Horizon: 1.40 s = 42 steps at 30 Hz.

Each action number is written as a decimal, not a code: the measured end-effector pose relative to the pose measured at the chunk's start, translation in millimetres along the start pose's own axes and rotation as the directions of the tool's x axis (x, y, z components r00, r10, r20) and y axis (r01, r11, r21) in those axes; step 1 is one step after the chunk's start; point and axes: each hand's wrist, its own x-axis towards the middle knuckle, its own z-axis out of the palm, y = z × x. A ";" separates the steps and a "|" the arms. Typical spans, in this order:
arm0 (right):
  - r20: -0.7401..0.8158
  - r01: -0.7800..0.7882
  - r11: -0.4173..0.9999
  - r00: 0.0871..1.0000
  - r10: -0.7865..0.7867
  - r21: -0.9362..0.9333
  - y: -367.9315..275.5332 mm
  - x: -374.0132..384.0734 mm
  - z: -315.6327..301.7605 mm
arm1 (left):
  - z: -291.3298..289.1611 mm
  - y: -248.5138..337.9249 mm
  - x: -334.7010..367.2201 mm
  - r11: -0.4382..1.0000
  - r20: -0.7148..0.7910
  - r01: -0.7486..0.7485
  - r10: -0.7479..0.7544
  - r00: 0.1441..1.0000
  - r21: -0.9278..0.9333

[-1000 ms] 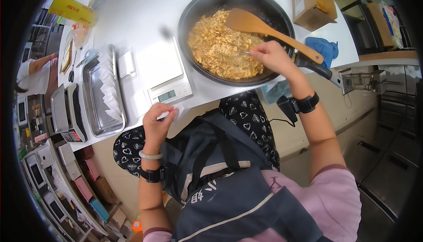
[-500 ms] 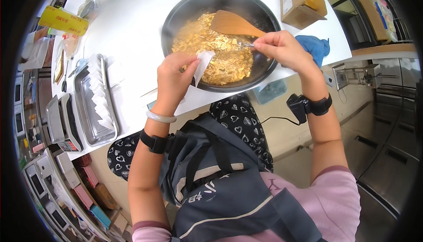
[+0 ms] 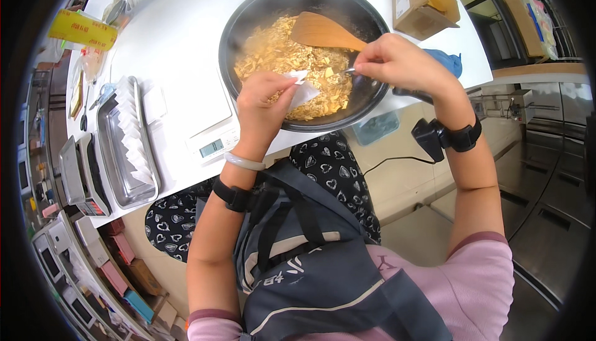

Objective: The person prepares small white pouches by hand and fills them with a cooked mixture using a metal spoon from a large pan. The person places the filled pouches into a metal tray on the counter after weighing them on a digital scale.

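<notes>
A large black pan [image 3: 366, 15] holds a steaming heap of golden-brown chopped, dried-looking bits [image 3: 267, 49]. Over its near left part, my left hand [image 3: 264, 102] pinches a small white pouch [image 3: 304, 97] that looks like thin paper or tea-bag cloth. At the pan's right side, my right hand [image 3: 397, 61] grips the thin metal handle of a spoon [image 3: 349, 69]; its bowl is hard to make out against the bits. A wooden spatula [image 3: 326, 31] lies in the pan on the far side, its handle passing behind my right hand.
Left of the pan is a white digital scale [image 3: 200, 143]. Further left, a metal tray [image 3: 118, 182] holds a row of white pouches [image 3: 133, 133] beside a second scale [image 3: 87, 179]. A cardboard box [image 3: 413, 5] and blue cloth [image 3: 448, 61] are at the right. A yellow roll [image 3: 82, 29] stands far left.
My left hand has moved right with the pouch, further over the bits, and the scale's display now shows. My right hand, still on the spoon, has shifted slightly away from me.
</notes>
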 end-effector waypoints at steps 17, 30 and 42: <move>-0.391 0.063 0.774 0.835 -0.387 -0.630 -51.4 -29.2 17.5 | 11.1 -0.9 -0.8 0.985 -0.142 0.167 -0.171 0.975 -0.042; -0.562 -0.138 0.990 0.821 0.105 -0.016 14.0 -19.5 86.0 | -118.6 -41.2 -1.8 0.947 -0.279 0.293 -0.320 0.905 -0.133; -0.511 -0.203 0.978 0.847 0.149 -0.053 13.6 -12.4 101.0 | -150.1 -95.8 -33.3 0.871 -0.085 0.244 -0.230 0.969 0.426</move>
